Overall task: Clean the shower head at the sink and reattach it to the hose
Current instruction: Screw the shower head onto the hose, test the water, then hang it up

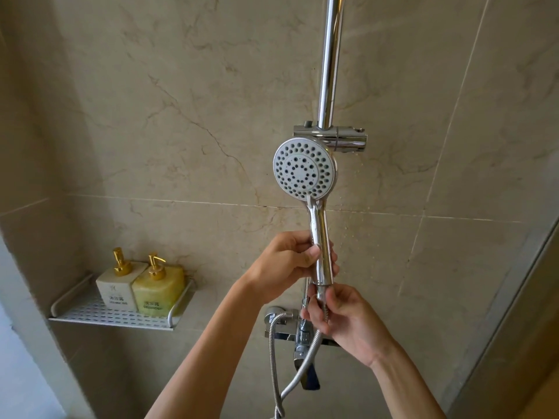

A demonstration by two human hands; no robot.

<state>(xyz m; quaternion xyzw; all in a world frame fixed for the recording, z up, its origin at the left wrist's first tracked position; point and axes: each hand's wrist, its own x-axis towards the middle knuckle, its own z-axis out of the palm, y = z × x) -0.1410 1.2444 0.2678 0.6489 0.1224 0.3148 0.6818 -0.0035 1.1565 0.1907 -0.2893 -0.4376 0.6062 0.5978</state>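
The person stands in the shower, not at a sink. The left hand grips the chrome handle of the shower head, fingers and thumb curled round it, and holds it upright just below the slider bracket of the rail. The right hand pinches the nut at the end of the hose, directly under the handle's base — the two parts touch there. Whether the thread is already tight cannot be told. Judging from this, it is either the reattaching, near the end of the task, or the unscrewing at its very start; small drops on the wall beside the head show only that water ran here. If it is the end, what remains is to finish the nut and put the head into the bracket.

The wall is beige marble-like tile. The mixer tap sits below the hands. To the left, a white perforated shelf carries two pump bottles with gold tops.
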